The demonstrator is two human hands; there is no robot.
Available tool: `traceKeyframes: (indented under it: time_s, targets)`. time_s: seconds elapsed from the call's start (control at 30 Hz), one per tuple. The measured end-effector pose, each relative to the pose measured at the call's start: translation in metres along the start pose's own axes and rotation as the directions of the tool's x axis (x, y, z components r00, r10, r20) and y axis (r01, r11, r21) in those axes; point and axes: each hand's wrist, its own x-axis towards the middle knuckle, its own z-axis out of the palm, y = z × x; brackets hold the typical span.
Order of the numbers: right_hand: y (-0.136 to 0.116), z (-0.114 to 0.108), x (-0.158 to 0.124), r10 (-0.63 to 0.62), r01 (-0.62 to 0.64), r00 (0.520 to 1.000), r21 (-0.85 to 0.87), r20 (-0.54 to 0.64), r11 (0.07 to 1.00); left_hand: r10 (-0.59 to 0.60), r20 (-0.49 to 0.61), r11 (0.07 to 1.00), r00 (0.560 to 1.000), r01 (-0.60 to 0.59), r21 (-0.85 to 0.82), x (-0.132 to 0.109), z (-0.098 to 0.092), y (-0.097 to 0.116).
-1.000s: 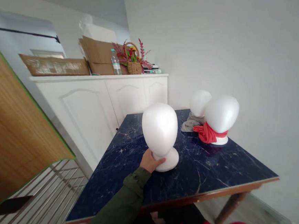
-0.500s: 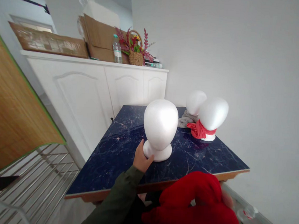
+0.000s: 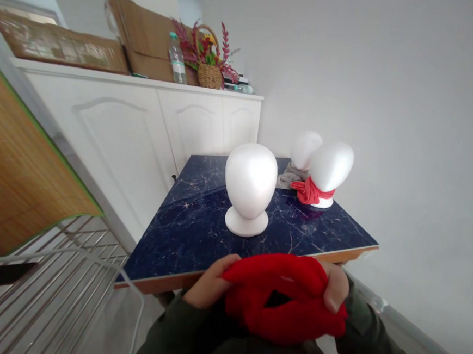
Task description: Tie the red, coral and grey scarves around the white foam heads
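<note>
Both of my hands grip a bright red knitted cloth (image 3: 284, 303) in front of my chest, just below the near edge of the dark blue marble table (image 3: 199, 234). My left hand (image 3: 209, 284) closes on its left end. My right hand (image 3: 336, 288) holds its right end, fingers curled over the fabric. A bare white foam head (image 3: 250, 186) stands upright on the table just beyond my hands. Further back stand two more foam heads: one (image 3: 329, 168) wears a red scarf (image 3: 307, 192), the other (image 3: 304, 148) has a grey scarf (image 3: 288, 175).
A white cabinet (image 3: 142, 131) lines the left wall, topped with cardboard (image 3: 145, 33), a water bottle (image 3: 176, 57) and a flower basket (image 3: 208, 60). A metal wire rack (image 3: 59, 288) and a wooden panel (image 3: 11, 170) stand at my left. A plain white wall rises on the right.
My left hand let go of the bare foam head's base and came back to the red cloth. My right hand raised the cloth into view; both now hold it.
</note>
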Motion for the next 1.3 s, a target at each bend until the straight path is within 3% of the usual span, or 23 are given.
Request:
traceKeyframes:
  time_s: [0.07, 0.13, 0.2, 0.27, 0.4, 0.57, 0.67, 0.8, 1.03, 1.2, 1.3]
  targets:
    - [-0.02, -0.002, -0.011, -0.079, 0.086, 0.99, 0.056, -0.118, 0.995, -0.083, -0.172, 0.982, 0.981, 0.052, -0.181, -0.009, -0.028, 0.001]
    - [-0.033, -0.003, -0.018, -0.107, 0.12, 0.972, 0.051, -0.21, 0.991, -0.132, -0.279, 0.966, 0.951, 0.06, -0.253, -0.02, -0.051, 0.005]
    - [-0.037, -0.005, -0.022, -0.082, 0.083, 0.962, -0.007, -0.259, 0.996, -0.145, -0.269, 0.974, 0.952, 0.088, -0.211, -0.029, -0.065, 0.012]
    - [-0.033, -0.006, -0.023, -0.054, 0.036, 0.961, -0.069, -0.27, 0.997, -0.133, -0.19, 0.987, 0.973, 0.113, -0.115, -0.033, -0.07, 0.02]
    - [-0.017, -0.013, -0.026, -0.088, 0.039, 0.922, -0.134, -0.378, 0.99, -0.11, -0.083, 0.989, 0.99, 0.117, 0.094, -0.03, -0.06, 0.03]
    - [-0.013, -0.022, -0.03, -0.129, 0.044, 0.897, -0.205, -0.423, 0.978, -0.049, -0.152, 0.971, 0.987, 0.083, 0.223, -0.023, -0.047, 0.032]
    - [-0.018, -0.025, -0.03, -0.24, 0.1, 0.875, -0.327, -0.421, 0.94, -0.036, -0.202, 0.98, 0.979, 0.074, 0.184, -0.021, -0.042, 0.034]
    - [-0.02, -0.024, -0.032, -0.387, 0.158, 0.776, -0.441, -0.498, 0.884, -0.07, -0.234, 0.997, 0.97, 0.077, 0.018, -0.022, -0.031, 0.043]
    - [-0.016, -0.017, -0.03, -0.364, 0.389, 0.734, -0.084, -0.573, 0.917, -0.023, -0.233, 0.995, 0.972, -0.001, -0.105, -0.019, -0.017, 0.058]
    - [-0.02, -0.015, -0.03, -0.369, 0.452, 0.698, -0.021, -0.613, 0.892, 0.019, -0.2, 0.997, 0.98, -0.032, -0.064, -0.018, -0.018, 0.062]
    - [-0.021, -0.014, -0.033, -0.381, 0.488, 0.683, 0.0, -0.623, 0.873, 0.062, -0.163, 0.998, 0.985, -0.056, 0.041, -0.019, -0.018, 0.064]
